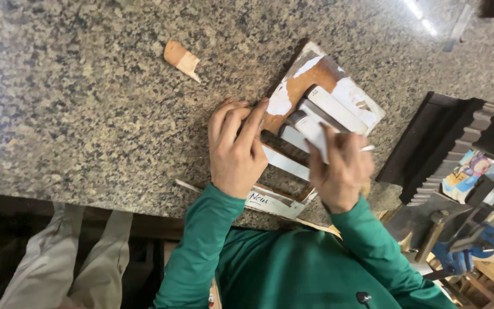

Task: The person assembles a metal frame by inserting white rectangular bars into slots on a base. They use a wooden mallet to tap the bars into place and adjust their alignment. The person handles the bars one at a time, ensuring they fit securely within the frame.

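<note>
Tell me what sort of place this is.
Probably a workshop or craft bench. A speckled stone worktop carries a worn, paint-flaked board that the left hand steadies while the right hand works on it; a metal bench vise stands at the side.

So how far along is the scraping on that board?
Done: white patches bared on the board, one peeled scrap lying on the counter. In hand: left hand steadies the board, right hand holds a white block on it. Left: brown coating remains mid-board.
</note>
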